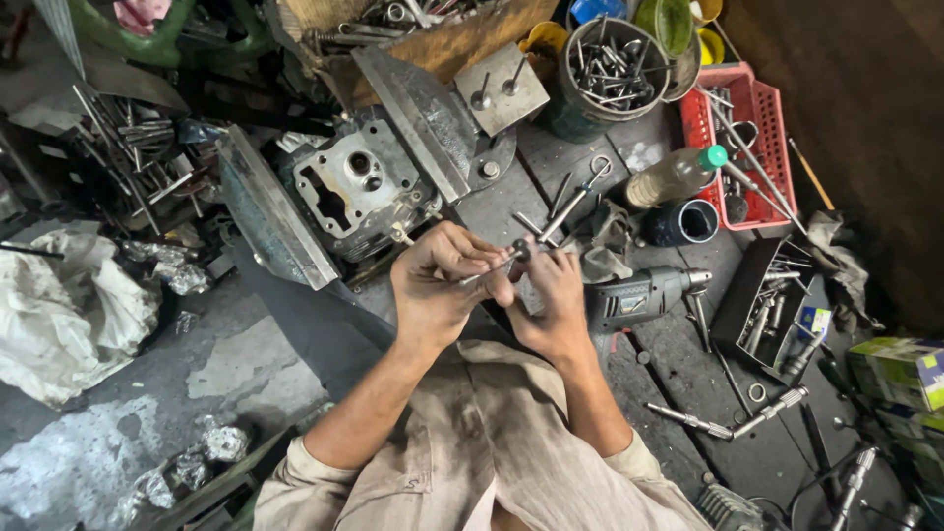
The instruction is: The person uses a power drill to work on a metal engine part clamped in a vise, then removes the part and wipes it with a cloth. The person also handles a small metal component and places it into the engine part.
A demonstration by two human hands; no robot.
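Nearest the camera, two forearms in rolled beige sleeves reach forward over a dark, oil-stained tabletop. Left hand: grip closed, thumb and fingers pinched on the thin stem of an engine valve. Right hand: fingers curled shut around the valve's other end, just below its dark round head; the two hands touch. Valve lies roughly level, held above the tabletop, between the hands.

Just right of the right hand, an electric drill lies on its side. Farther right, an open black tray of small metal parts, with loose sockets and rods near it.

Just beyond the hands sits a grey cylinder head, clamped between the metal jaws of a vise. Right of it, a plastic bottle with green cap lies against a red basket. Farthest back, a round tin full of valves.
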